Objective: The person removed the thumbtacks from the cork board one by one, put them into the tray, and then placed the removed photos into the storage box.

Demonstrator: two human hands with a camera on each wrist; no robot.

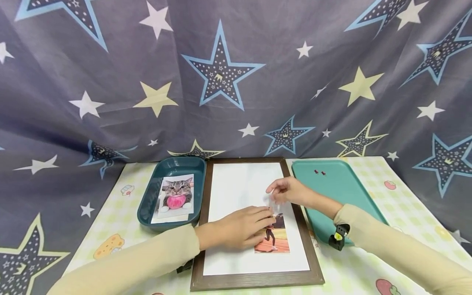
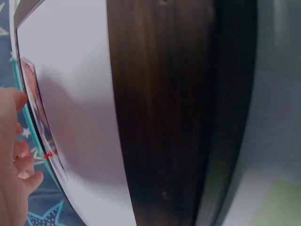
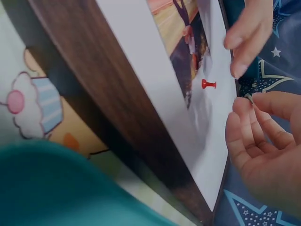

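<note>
A dark wooden frame (image 1: 308,246) holds a white board (image 1: 239,184) in the middle of the table. On the board lies a photo of a runner (image 1: 274,241). A red push pin (image 3: 208,84) stands in the photo's top edge. My left hand (image 1: 254,223) lies flat on the photo's left part and on the board, fingers straight. Just above the pin hovers my right hand (image 1: 282,192); its fingers (image 3: 249,136) are loosely curved, apart from the pin, and hold nothing. In the left wrist view the pin (image 2: 48,154) shows beside my left hand (image 2: 14,160).
A dark teal tray (image 1: 147,200) left of the frame holds a cat photo (image 1: 176,196). A lighter teal tray (image 1: 343,196) on the right carries two push pins (image 1: 319,172). A checked tablecloth (image 1: 402,205) covers the table, and a star-patterned curtain (image 1: 221,82) hangs behind.
</note>
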